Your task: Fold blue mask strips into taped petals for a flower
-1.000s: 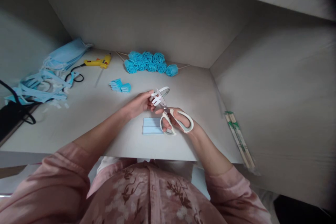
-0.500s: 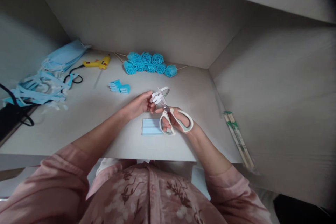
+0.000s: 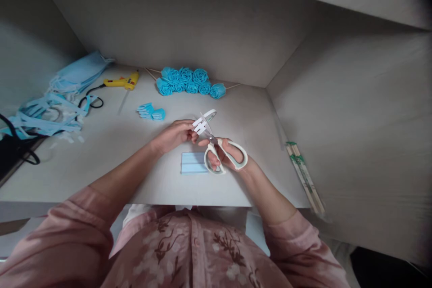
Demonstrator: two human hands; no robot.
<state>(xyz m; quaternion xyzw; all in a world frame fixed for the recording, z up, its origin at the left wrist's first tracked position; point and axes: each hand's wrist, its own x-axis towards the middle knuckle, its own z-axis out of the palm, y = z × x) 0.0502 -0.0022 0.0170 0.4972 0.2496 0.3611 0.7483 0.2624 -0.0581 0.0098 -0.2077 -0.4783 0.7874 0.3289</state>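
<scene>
Clock positions are taken from the scissors.

Right hand (image 3: 224,153): gripping white-handled scissors (image 3: 212,138), thumb and fingers through the loops; blades parted, pointing towards eleven o'clock.

Left hand (image 3: 180,135): at nine o'clock, fingertips pinching a small white piece (image 3: 200,126) with narrow strips; the piece sits at the blades, clear of the table (image 3: 158,184).

Blue rectangle (image 3: 193,163): pleated, flat on the table at seven o'clock, its right end partly hidden by a scissors loop.

Folded blue pieces (image 3: 150,111): two bunches side by side, ten o'clock.

Blue flowers (image 3: 189,82): a close cluster by the back wall (image 3: 151,13), eleven o'clock; thin sticks (image 3: 232,86) show at both ends.

Glue gun (image 3: 121,82): yellow, ten o'clock, beyond the folded pieces.

Face masks (image 3: 79,72): a pile, ten o'clock, left of the glue gun.

Blue strips (image 3: 50,117): a loose tangle, nine o'clock, at the far left.

Packet of sticks (image 3: 305,177): clear wrapper with green marks, four o'clock, along the right wall (image 3: 364,135).
</scene>
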